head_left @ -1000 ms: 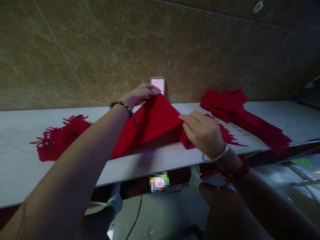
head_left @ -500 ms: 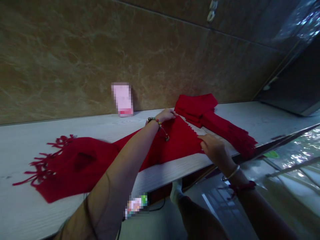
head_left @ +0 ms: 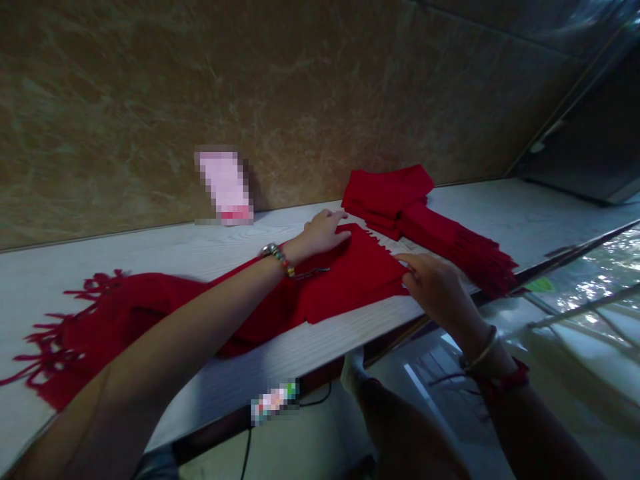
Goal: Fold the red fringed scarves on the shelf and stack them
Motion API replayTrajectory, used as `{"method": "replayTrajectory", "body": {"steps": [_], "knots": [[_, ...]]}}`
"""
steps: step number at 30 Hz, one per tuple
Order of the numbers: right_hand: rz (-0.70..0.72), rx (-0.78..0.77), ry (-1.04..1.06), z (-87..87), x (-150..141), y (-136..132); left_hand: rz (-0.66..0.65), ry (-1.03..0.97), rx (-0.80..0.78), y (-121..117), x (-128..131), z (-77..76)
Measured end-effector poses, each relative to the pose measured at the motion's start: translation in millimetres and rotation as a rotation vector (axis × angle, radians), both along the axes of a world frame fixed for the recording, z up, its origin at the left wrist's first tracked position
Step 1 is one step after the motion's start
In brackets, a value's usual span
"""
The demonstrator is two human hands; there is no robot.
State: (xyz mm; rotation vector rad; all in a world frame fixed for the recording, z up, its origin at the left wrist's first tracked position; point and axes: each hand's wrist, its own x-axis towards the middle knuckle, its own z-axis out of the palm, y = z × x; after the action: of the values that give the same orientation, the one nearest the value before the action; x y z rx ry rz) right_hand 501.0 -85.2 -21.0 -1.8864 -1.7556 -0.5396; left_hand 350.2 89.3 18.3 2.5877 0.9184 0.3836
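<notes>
A red fringed scarf [head_left: 345, 280] lies lengthwise on a white wood-grain ledge, its long tassels spread at the far left. Its right part is laid flat, with a short jagged edge facing right, while the left part is bunched and wrinkled. My left hand [head_left: 323, 233] rests over the scarf's upper edge, fingers apart and holding nothing. At the lower right corner, my right hand [head_left: 433, 283] has its thumb and index finger closed on the scarf's edge. Just beyond both hands sits a stack of folded red scarves [head_left: 390, 193], one fringed end [head_left: 465, 257] pointing right.
A blurred pink box [head_left: 227, 187] leans against the brown marbled wall [head_left: 125, 120]. The ledge [head_left: 270, 367] has a front edge that drops to a floor where a foot [head_left: 354, 370] and a cable show. A dark panel [head_left: 590, 127] stands at the far right.
My left hand has let go of the scarf's upper corner and its fingers have spread. A step in the scarf's lower edge now shows. My right hand stays at the right corner.
</notes>
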Motion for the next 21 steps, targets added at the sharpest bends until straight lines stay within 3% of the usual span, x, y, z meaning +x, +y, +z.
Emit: {"method": "replayTrajectory", "body": {"steps": [4,8,14,18,21], "knots": [[-0.015,-0.08,-0.046,-15.6,3,-2,-0.126,0.198,0.079,-54,-53,-16.4],[0.146,-0.051,-0.192,-17.1,2,1,-0.146,0.277,0.118,-79,-93,-28.1],[0.279,-0.141,-0.278,-7.6,4,10,-0.14,0.299,0.227,-83,-99,-31.3],[0.232,-0.223,-0.195,-1.7,5,10,-0.141,0.368,0.294,-86,-97,-27.6],[0.205,-0.197,-0.135,-0.3,7,7,-0.126,0.376,0.334,-87,-102,-20.6]]}}
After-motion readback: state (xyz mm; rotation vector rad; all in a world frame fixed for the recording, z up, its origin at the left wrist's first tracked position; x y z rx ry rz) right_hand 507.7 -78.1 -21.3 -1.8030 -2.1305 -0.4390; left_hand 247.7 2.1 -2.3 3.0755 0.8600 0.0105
